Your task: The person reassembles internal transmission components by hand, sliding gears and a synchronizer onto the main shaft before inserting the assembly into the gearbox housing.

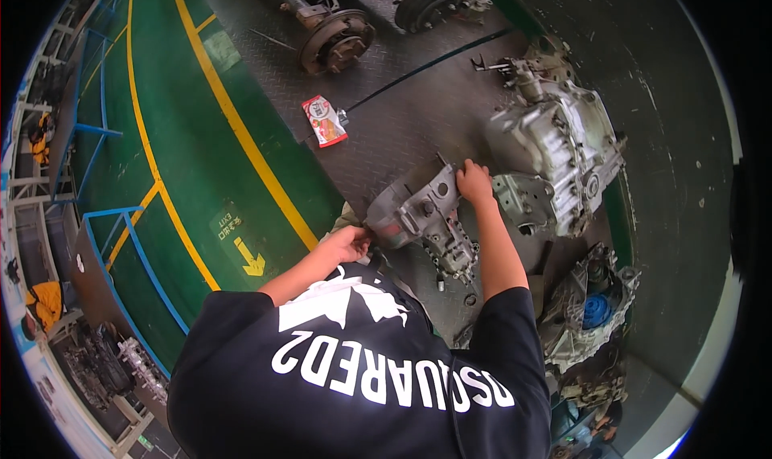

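A grey cast-metal gearbox housing (412, 205) lies on the dark checkered-plate bench in front of me, tilted so its wide round opening faces left. My left hand (351, 243) grips its near left rim, the fingers curled at the edge. On the far right edge of the same housing, my right hand (474, 181) is closed, its fingertips partly hidden behind the metal. A cluster of small valve-like parts (452, 254) sits on the housing's near side, between my forearms. Just below that, a small metal ring (470, 300) lies on the bench.
To the right stands a larger silver gearbox (567, 153); another casing with a blue part (597, 310) is nearer. A red-and-white packet (325, 121) lies beyond the housing. Rusty brake hubs (342, 41) occupy the far end. Green floor with yellow lines (241, 129) runs along the left.
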A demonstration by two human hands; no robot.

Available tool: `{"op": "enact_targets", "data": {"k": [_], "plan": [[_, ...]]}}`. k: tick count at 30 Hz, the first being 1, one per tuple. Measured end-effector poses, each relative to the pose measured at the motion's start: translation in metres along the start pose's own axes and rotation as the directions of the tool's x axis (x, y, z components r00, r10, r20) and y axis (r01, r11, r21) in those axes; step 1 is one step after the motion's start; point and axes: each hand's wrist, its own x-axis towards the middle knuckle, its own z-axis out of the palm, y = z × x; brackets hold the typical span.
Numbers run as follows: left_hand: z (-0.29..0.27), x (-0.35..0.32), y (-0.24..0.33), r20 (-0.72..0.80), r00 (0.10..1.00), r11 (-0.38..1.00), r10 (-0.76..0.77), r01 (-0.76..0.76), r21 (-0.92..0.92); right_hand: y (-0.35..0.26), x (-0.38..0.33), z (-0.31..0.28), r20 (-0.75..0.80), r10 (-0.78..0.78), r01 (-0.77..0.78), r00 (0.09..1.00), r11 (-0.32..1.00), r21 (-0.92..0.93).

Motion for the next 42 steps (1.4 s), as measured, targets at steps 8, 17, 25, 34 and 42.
{"op": "enact_targets", "data": {"k": [8, 17, 25, 34, 42], "plan": [[0.033, -0.052, 0.011, 0.047, 0.996, 0.997, -0.079, 0.08, -0.002, -0.003, 0.011, -0.004, 0.235, 0.174, -0.168, 0.956, 0.985, -0.048], [0.024, -0.044, 0.005, 0.048, 0.993, 0.991, -0.112, 0.116, -0.068, 0.024, 0.026, 0.024, 0.314, 0.207, -0.255, 0.927, 0.959, 0.122], [0.016, -0.028, 0.005, 0.018, 0.995, 0.995, -0.093, 0.093, -0.017, 0.005, 0.011, 0.002, 0.222, 0.249, -0.258, 0.943, 0.966, 0.014], [0.024, -0.051, 0.023, -0.01, 0.988, 0.983, -0.151, 0.149, -0.105, 0.007, -0.012, -0.004, 0.066, 0.123, -0.118, 0.99, 0.99, -0.071], [0.025, -0.046, 0.021, -0.039, 0.992, 0.991, -0.119, 0.122, 0.063, 0.0, -0.025, -0.006, -0.055, 0.1, -0.093, 0.993, 0.99, 0.109]]}}
